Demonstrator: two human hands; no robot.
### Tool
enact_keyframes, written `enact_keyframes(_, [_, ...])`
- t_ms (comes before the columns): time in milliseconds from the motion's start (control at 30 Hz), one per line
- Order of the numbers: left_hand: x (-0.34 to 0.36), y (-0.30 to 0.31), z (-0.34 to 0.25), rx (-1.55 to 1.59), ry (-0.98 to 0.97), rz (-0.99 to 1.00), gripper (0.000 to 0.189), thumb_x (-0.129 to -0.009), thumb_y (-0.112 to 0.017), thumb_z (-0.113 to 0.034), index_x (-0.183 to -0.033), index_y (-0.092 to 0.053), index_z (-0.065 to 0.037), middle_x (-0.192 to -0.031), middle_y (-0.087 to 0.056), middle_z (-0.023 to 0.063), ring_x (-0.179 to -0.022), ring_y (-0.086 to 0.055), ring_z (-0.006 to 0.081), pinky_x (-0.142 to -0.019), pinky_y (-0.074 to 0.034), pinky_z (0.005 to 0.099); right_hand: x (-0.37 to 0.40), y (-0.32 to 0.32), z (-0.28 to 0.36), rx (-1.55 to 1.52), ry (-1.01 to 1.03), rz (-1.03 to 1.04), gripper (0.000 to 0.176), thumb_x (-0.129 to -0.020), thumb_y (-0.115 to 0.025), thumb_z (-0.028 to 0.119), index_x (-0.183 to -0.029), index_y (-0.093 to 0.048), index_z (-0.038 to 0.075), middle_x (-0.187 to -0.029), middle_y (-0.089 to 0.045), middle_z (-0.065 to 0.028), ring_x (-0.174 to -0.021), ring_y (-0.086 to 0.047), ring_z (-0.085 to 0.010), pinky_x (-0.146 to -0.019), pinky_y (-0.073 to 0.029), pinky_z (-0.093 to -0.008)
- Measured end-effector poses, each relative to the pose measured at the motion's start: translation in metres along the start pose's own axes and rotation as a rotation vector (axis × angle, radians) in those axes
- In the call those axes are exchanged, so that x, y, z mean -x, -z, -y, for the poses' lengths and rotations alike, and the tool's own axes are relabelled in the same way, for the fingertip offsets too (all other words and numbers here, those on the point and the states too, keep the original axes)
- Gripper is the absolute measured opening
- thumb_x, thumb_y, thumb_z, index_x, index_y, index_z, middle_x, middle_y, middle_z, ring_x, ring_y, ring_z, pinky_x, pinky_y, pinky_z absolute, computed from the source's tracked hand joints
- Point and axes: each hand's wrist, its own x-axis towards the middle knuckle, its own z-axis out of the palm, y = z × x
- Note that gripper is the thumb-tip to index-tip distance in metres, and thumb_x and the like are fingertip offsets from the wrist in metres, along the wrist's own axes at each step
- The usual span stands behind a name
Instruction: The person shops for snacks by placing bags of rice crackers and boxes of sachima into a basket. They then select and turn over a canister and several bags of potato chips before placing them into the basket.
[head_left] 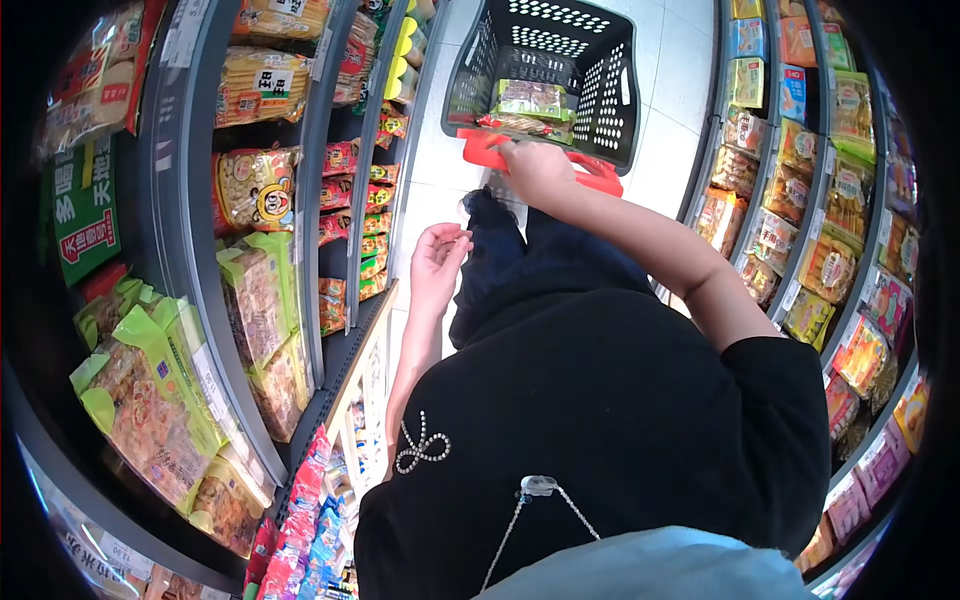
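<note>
My right hand is closed around the red handle of a black plastic shopping basket in front of my legs. Inside the basket lie several packaged foods, among them a clear pack with green edging and a red-and-green pack nearer to me. My left hand hangs beside my thigh, palm turned partly up. Its fingers are loosely curled, and I see nothing in them. The left-hand shelves with small red snack packs are the nearest goods to it.
Shelves of bagged snacks line both sides of the narrow tiled aisle. On the left stand large green-edged bags and a cartoon-printed bag. Rows of packs fill the right shelves. Pink and blue packs sit low at left.
</note>
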Motion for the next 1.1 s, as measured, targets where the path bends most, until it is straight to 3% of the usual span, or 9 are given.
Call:
enact_keyframes(100, [-0.017,-0.033,-0.002,0.030,0.090,-0.027,0.025,-0.083,-0.055,-0.005,-0.107,-0.047,0.001,-0.095,-0.057,0.0098,-0.084,-0.056,0.0132,-0.078,-0.044,0.0230,0.003,0.003,-0.009,-0.066,0.088,-0.031,0.015,-0.073,-0.053,0.009,-0.087,-0.057,0.004,-0.074,-0.062,-0.0143,-0.071,-0.062,-0.0283,-0.062,-0.050,-0.0382])
enact_keyframes(267, [-0.051,-0.093,0.026,0.133,0.132,-0.061,0.040,-0.091,-0.042,-0.035,-0.114,-0.044,-0.002,-0.109,-0.052,0.0095,-0.096,-0.053,0.0151,-0.078,-0.044,0.0282,0.009,0.005,-0.030,-0.103,0.167,0.048,0.016,-0.072,-0.054,0.011,-0.084,-0.055,0.000,-0.080,-0.061,-0.0161,-0.074,-0.063,-0.0293,-0.061,-0.051,-0.0371])
enact_keyframes(500, [-0.091,-0.166,0.038,0.418,0.096,-0.365,0.036,-0.090,-0.042,-0.036,-0.102,-0.050,-0.003,-0.097,-0.057,0.0094,-0.091,-0.056,0.0194,-0.076,-0.046,0.0326,0.025,-0.008,-0.082,-0.178,0.368,0.060,0.017,-0.074,-0.050,0.011,-0.085,-0.053,-0.002,-0.079,-0.059,-0.0180,-0.075,-0.061,-0.0301,-0.064,-0.051,-0.0359])
enact_keyframes(667, [-0.099,-0.184,0.025,0.518,0.102,-0.590,0.023,-0.089,-0.047,-0.022,-0.100,-0.048,-0.002,-0.093,-0.058,0.0099,-0.086,-0.056,0.0194,-0.077,-0.046,0.0298,0.012,-0.001,-0.103,-0.314,0.460,0.258,0.034,-0.067,-0.063,0.018,-0.090,-0.052,-0.005,-0.090,-0.057,-0.0193,-0.076,-0.060,-0.0292,-0.066,-0.050,-0.0364])
enact_keyframes(767, [-0.104,-0.183,0.031,0.445,0.124,-0.669,0.023,-0.089,-0.045,-0.019,-0.103,-0.045,-0.001,-0.092,-0.058,0.0104,-0.086,-0.057,0.0207,-0.076,-0.047,0.0322,-0.008,0.002,-0.151,-0.576,0.802,0.354,0.048,-0.071,-0.063,0.024,-0.106,-0.049,-0.005,-0.085,-0.057,-0.0177,-0.070,-0.059,-0.0295,-0.062,-0.048,-0.0369])
enact_keyframes(800, [-0.109,-0.197,0.018,0.413,0.158,-0.793,0.017,-0.090,-0.043,-0.016,-0.098,-0.043,-0.002,-0.080,-0.056,0.0076,-0.073,-0.057,0.0200,-0.068,-0.048,0.0345,-0.018,0.025,-0.165,-0.709,0.626,0.638,0.049,-0.072,-0.064,0.034,-0.103,-0.054,-0.002,-0.078,-0.059,-0.0156,-0.067,-0.058,-0.0269,-0.062,-0.046,-0.0351])
enact_keyframes(900, [-0.107,-0.198,0.016,0.421,0.215,-0.763,0.011,-0.090,-0.041,-0.015,-0.088,-0.042,-0.004,-0.067,-0.047,0.0041,-0.056,-0.052,0.0166,-0.056,-0.046,0.0333,-0.053,-0.006,-0.224,-0.833,0.270,0.375,0.031,-0.077,-0.059,0.030,-0.094,-0.059,0.003,-0.076,-0.062,-0.0104,-0.070,-0.060,-0.0224,-0.065,-0.047,-0.0313])
enact_keyframes(933, [-0.113,-0.209,0.002,0.441,0.249,-0.843,0.014,-0.091,-0.041,-0.014,-0.079,-0.039,-0.007,-0.057,-0.036,0.0016,-0.044,-0.040,0.0130,-0.047,-0.040,0.0307,-0.069,-0.022,-0.246,-0.749,0.189,0.256,0.027,-0.079,-0.058,0.028,-0.092,-0.060,0.005,-0.078,-0.062,-0.0114,-0.073,-0.061,-0.0215,-0.066,-0.047,-0.0309])
enact_keyframes(1100, [-0.113,-0.208,0.003,0.425,0.254,-0.842,0.024,-0.091,-0.040,-0.014,-0.068,-0.035,-0.009,-0.051,-0.032,-0.0004,-0.040,-0.034,0.0099,-0.042,-0.034,0.0266,-0.133,-0.118,-0.330,-0.453,-0.214,0.201,0.028,-0.078,-0.051,0.026,-0.086,-0.061,0.001,-0.085,-0.061,-0.0193,-0.084,-0.058,-0.0336,-0.077,-0.045,-0.0418])
